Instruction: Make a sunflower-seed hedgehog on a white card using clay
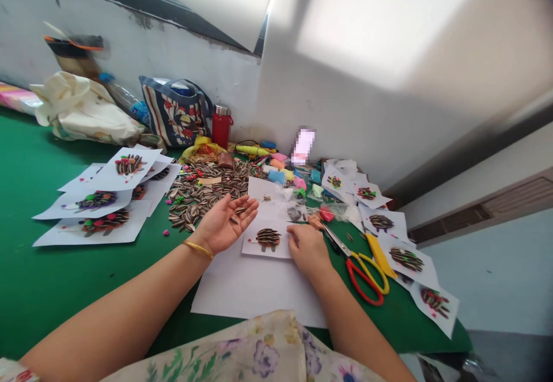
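Note:
My left hand (228, 220) is palm up with its fingers stretched and slightly cupped, and a few striped sunflower seeds (237, 215) lie in it. Just right of it, a white paper card (252, 246) rests on larger white sheets (259, 290). On the card is a hedgehog figure (268, 239) whose back is covered with rows of seeds, with a pink dot at its nose. My right hand (310, 252) is at the card's right edge, back upward, fingers curled. Its fingertips are partly hidden, and what they may hold does not show.
A heap of sunflower seeds (207, 192) spreads beyond my left hand. Finished hedgehog cards lie in a left stack (69, 204) and a right row (425, 264). Scissors (363, 272) lie beside my right forearm. Coloured clay packets (276, 177), a phone (303, 146) and a red flask (221, 128) stand behind.

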